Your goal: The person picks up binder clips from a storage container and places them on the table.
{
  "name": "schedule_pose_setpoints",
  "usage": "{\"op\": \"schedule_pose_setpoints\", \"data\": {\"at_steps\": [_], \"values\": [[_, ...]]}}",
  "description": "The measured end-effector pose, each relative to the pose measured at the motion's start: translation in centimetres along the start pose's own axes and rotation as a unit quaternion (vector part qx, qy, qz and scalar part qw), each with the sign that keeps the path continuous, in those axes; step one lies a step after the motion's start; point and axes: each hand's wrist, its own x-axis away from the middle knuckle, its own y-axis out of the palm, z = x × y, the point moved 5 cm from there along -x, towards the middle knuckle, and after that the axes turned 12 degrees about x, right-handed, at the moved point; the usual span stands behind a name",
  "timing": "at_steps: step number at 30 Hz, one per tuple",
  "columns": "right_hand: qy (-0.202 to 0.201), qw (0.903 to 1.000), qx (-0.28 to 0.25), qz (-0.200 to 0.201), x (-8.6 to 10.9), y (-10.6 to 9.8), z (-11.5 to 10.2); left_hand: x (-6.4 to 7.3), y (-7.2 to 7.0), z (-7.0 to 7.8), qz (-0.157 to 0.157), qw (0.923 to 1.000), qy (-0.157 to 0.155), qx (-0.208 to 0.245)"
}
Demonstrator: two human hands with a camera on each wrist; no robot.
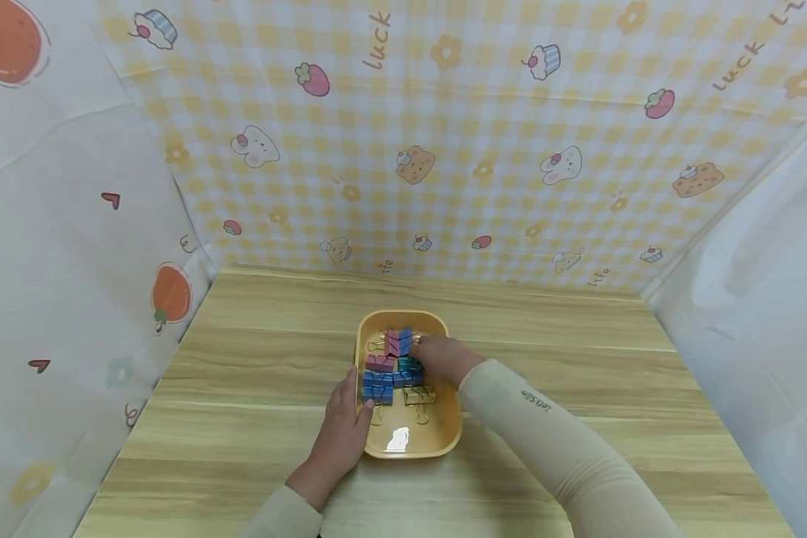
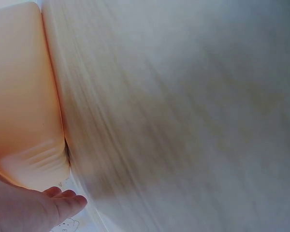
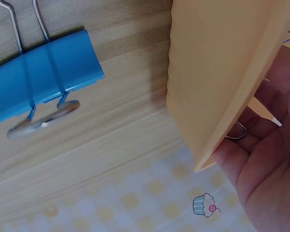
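A yellow plastic box point(image 1: 398, 441) holds several binder clips in pink, blue, green and yellow. My left hand point(image 1: 341, 426) lies along the box's left side, fingers extended outside the wall and thumb over the rim. In the left wrist view its straight fingers point(image 2: 67, 200) reach past the box's corner. My right hand point(image 1: 444, 359) reaches over the right rim, its fingertips at the blue binder clip point(image 1: 405, 342) at the back beside a pink binder clip point(image 1: 391, 344). In the right wrist view its curled fingers pinch a clip by a wire handle point(image 3: 239, 130), partly hidden by the box wall.
Another blue binder clip point(image 3: 47, 70) lies on the wooden table point(image 1: 262, 381) outside the box, on the right hand's side. A checked cloth point(image 1: 376, 187) hangs behind the table, with white cloths at both sides.
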Motion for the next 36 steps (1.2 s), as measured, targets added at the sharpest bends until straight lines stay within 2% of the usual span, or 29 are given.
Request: {"op": "schedule_pose_setpoints", "data": {"at_steps": [19,31,36], "values": [[0.006,0.9992,-0.002,0.04,1.0,-0.7,0.0,0.1,0.0,0.2,0.0,1.0,-0.002,0.003],[0.012,0.9971,-0.05,0.056,2.0,-1.4,0.1,0.1,-0.1,0.2,0.0,1.0,-0.006,0.002],[0.007,0.9945,-0.065,0.082,2.7,-2.2,0.1,0.1,0.0,0.1,-0.002,1.0,-0.009,0.003]]}}
